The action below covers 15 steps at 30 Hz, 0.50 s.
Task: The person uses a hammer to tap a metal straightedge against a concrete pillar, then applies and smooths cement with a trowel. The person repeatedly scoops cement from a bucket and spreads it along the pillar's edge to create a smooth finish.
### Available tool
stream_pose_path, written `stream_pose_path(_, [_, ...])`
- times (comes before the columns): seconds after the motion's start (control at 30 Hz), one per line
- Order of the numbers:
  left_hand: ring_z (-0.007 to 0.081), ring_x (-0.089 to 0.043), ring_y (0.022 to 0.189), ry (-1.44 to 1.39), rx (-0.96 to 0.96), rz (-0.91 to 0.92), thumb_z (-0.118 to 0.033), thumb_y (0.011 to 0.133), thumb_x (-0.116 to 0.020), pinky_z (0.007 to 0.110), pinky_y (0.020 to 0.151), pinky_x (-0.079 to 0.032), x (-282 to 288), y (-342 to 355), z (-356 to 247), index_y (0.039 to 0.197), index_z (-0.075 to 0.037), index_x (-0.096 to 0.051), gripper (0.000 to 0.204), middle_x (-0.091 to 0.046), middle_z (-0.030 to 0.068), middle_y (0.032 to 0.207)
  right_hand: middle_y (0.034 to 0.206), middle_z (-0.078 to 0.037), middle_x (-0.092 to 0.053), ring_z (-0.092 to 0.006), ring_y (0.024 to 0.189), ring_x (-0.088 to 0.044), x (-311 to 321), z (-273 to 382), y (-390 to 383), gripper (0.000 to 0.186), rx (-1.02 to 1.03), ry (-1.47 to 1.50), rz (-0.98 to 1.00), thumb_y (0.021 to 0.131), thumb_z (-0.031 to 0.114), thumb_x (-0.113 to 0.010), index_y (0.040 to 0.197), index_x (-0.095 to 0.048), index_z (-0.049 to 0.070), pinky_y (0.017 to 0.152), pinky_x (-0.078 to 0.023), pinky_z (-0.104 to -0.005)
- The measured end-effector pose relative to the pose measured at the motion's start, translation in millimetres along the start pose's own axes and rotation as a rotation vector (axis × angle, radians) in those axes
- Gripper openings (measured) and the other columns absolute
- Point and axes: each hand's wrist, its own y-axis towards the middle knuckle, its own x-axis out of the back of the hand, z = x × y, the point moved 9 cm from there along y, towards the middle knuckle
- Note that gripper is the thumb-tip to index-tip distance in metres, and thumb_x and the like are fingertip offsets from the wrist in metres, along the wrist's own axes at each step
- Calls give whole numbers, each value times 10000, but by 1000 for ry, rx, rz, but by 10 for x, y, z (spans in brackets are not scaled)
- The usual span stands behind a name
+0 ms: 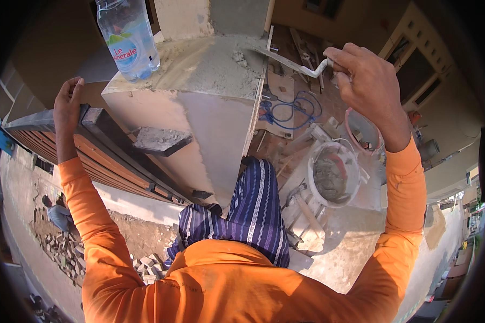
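Observation:
My right hand is closed around the handle of a trowel. Its blade reaches left to the edge of a masonry pillar ledge, where grey wet mortar lies in a small rough heap. My left hand has its fingers curled at the top rail of a dark-framed gate with brown slats; the far side of its grip is hidden. A clear plastic water bottle stands on the left part of the ledge, away from both hands.
Below right stands a white bucket of mortar, near a second bucket, a hammer and wooden boards. A blue hose or cable lies coiled. A mortar-smeared block sits against the pillar. Another person crouches by rubble lower left.

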Motion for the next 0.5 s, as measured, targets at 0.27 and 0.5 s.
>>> stream_pose_path(0.27, [170, -710, 1119, 29, 2, -41, -409, 1121, -679, 326, 1051, -525, 90, -68, -44, 1340, -7, -752, 464, -781, 90, 1166, 886, -69, -707, -331, 867, -723, -271, 27, 393, 340, 129, 39, 66, 834, 71, -664, 1126, -829, 129, 749, -592, -468])
stream_pose_path(0.5, [168, -704, 1121, 46, 5, -30, -409, 1123, -678, 330, 1048, -523, 77, -45, -51, 1335, 1, -747, 466, -776, 85, 1163, 895, -42, -681, -296, 862, -696, 13, 270, 185, 321, 308, -10, 11, 810, 51, -714, 1108, -798, 135, 733, -565, -449])
